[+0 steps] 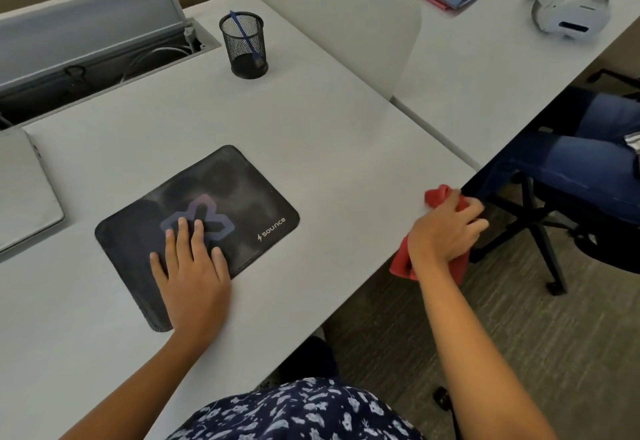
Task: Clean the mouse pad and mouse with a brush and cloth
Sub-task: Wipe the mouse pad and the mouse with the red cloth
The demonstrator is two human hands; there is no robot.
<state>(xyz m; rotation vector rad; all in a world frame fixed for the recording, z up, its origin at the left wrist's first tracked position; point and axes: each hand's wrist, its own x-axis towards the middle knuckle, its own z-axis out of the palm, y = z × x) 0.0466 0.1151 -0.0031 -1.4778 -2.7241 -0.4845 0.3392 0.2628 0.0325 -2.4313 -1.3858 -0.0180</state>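
Pinning pad (242, 183) for wiping
Your left hand (194, 266) lies flat, steadying it; right hand (446, 228) at 3 o'clock clutches cloth (437, 196)

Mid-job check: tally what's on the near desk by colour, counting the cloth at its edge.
Black: 2, rectangular black fabric mouse pad, round black mesh pen cup
Blue: 1, thin blue plastic brush in the cup
Red: 1, crumpled red cloth
Silver: 1, closed silver laptop
Total: 5
No mouse in view.
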